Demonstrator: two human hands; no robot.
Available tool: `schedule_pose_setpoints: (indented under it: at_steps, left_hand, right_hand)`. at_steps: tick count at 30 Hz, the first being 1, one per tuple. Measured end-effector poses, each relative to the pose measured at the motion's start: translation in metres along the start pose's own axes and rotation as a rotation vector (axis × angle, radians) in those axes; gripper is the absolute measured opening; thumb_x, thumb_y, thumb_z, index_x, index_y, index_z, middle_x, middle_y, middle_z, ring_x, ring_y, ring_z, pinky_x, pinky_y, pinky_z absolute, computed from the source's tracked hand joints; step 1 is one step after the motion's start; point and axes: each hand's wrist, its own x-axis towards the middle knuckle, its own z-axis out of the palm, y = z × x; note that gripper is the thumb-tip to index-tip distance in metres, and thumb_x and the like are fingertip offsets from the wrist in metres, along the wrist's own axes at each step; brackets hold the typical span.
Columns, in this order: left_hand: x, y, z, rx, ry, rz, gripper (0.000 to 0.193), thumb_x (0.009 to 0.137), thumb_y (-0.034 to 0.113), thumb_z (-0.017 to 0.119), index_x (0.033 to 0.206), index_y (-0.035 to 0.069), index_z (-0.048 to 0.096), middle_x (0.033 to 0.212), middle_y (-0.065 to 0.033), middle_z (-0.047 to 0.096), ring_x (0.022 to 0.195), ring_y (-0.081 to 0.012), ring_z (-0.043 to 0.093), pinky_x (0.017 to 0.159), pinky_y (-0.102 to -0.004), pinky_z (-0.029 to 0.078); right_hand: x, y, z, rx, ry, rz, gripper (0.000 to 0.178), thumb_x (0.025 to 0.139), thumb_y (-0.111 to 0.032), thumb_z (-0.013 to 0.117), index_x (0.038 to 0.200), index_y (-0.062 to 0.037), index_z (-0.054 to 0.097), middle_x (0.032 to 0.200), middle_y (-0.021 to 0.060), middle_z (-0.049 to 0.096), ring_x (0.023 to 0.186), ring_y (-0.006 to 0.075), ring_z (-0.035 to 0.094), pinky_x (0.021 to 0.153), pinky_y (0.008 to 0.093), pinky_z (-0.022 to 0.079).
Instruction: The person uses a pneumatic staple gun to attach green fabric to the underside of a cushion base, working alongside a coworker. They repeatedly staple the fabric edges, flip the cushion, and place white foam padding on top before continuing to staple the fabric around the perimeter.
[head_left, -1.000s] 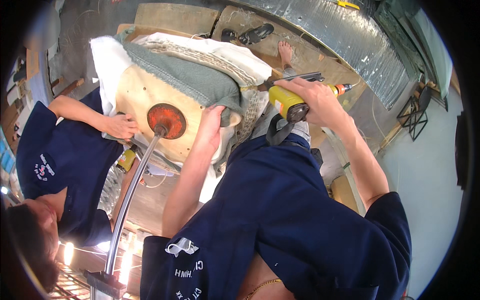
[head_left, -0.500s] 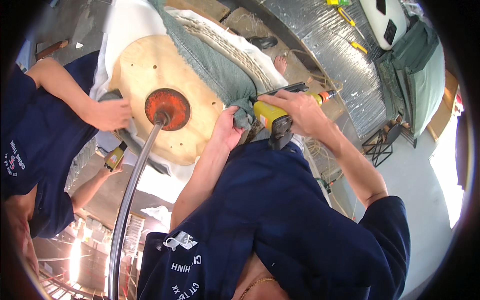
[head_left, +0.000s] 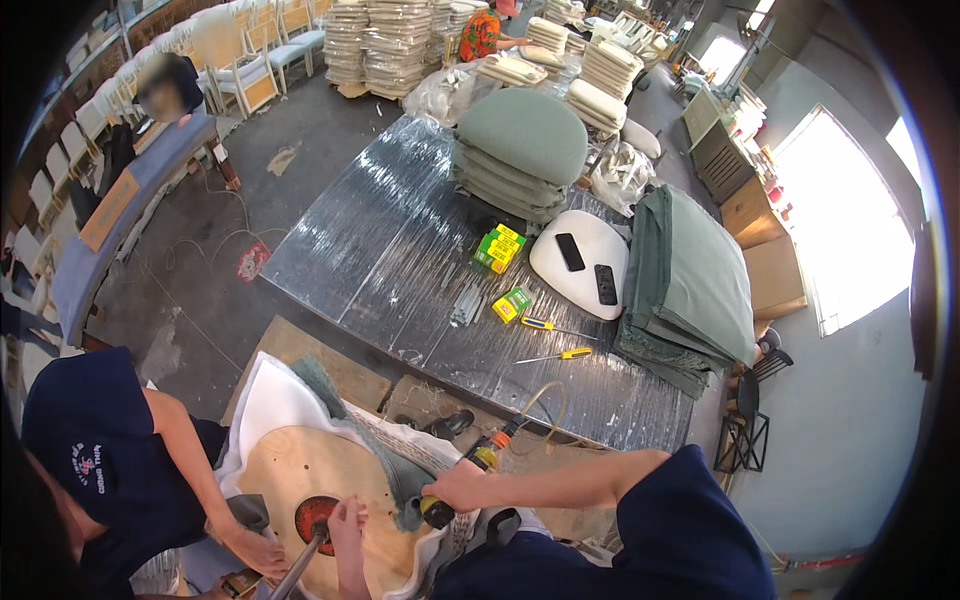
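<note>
A plywood seat base [head_left: 275, 470] lies in front of me, with white padding [head_left: 255, 390] around it. Grey-green fabric [head_left: 395, 470] runs along its right side. A red disc [head_left: 314, 518] on a metal rod presses on the wood. My right hand [head_left: 458, 487] grips a yellow and black staple gun [head_left: 437, 512], with an orange fitting and a hose at its far end. My left hand [head_left: 347, 525] is above the plywood, just right of the disc, its fingers drawn together; whether they hold anything is hidden. A co-worker's hand [head_left: 258, 552] is at the left edge.
Beyond stands a plastic-covered table [head_left: 370, 270] with stacked green seat cushions [head_left: 520, 140], a white pad [head_left: 580, 262] bearing two phones, folded green fabric [head_left: 690, 280], staple boxes [head_left: 498, 248] and two screwdrivers [head_left: 555, 356]. A sandal [head_left: 450, 424] lies below the table.
The view has tilted up, bringing in the table and workshop. My left hand has let go of the green fabric and moved left over the plywood. The staple gun stays in my right hand.
</note>
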Motion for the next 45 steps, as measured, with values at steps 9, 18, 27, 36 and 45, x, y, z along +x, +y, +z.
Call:
schedule_pose_setpoints:
  at_steps: [9, 18, 27, 36, 45]
  left_hand:
    - [-0.039, 0.015, 0.130, 0.816, 0.244, 0.193, 0.058, 0.084, 0.036, 0.080, 0.117, -0.009, 0.064, 0.108, -0.0315, 0.070, 0.106, -0.0445, 0.068, 0.092, -0.0473, 0.053]
    - [-0.051, 0.018, 0.146, 1.081, 0.275, 0.177, 0.046, 0.074, 0.019, 0.067, 0.113, -0.005, 0.066, 0.104, -0.0279, 0.068, 0.102, -0.0437, 0.066, 0.092, -0.0512, 0.052]
    - [-0.053, 0.031, 0.128, 1.116, 0.153, 0.212, 0.061, 0.097, 0.056, 0.059, 0.081, -0.002, 0.069, 0.082, -0.0239, 0.069, 0.080, -0.0417, 0.068, 0.071, -0.0491, 0.054]
    - [-0.064, 0.002, 0.108, 0.990, 0.224, 0.408, 0.047, 0.099, 0.044, 0.058, 0.077, 0.003, 0.069, 0.076, -0.0171, 0.068, 0.074, -0.0386, 0.067, 0.068, -0.0502, 0.052]
    - [-0.064, -0.016, 0.118, 0.816, 0.327, 0.306, 0.047, 0.099, 0.042, 0.059, 0.073, 0.003, 0.067, 0.071, -0.0183, 0.065, 0.074, -0.0412, 0.066, 0.067, -0.0511, 0.051]
  right_hand:
    - [-0.014, 0.042, -0.010, 0.117, 0.009, -0.168, 0.064, 0.075, -0.018, 0.076, 0.136, -0.0325, 0.061, 0.099, 0.0124, 0.072, 0.104, 0.0374, 0.070, 0.077, 0.0500, 0.056]
    - [-0.033, 0.119, 0.026, 0.409, 0.178, -0.301, 0.085, 0.067, -0.017, 0.085, 0.147, -0.0203, 0.056, 0.136, 0.0182, 0.064, 0.125, 0.0373, 0.061, 0.106, 0.0429, 0.048]
    - [-0.028, 0.126, 0.009, 0.475, 0.072, -0.327, 0.083, 0.071, -0.009, 0.080, 0.147, -0.0280, 0.054, 0.135, 0.0190, 0.064, 0.126, 0.0403, 0.060, 0.103, 0.0440, 0.051]
    - [-0.028, 0.070, -0.038, 0.153, 0.026, -0.292, 0.080, 0.073, -0.013, 0.080, 0.147, -0.0282, 0.054, 0.105, 0.0115, 0.066, 0.099, 0.0364, 0.069, 0.085, 0.0472, 0.055]
    - [0.011, 0.028, -0.055, -0.135, -0.053, -0.262, 0.077, 0.074, -0.011, 0.079, 0.144, -0.0300, 0.055, 0.106, 0.0101, 0.066, 0.095, 0.0371, 0.069, 0.080, 0.0479, 0.056]
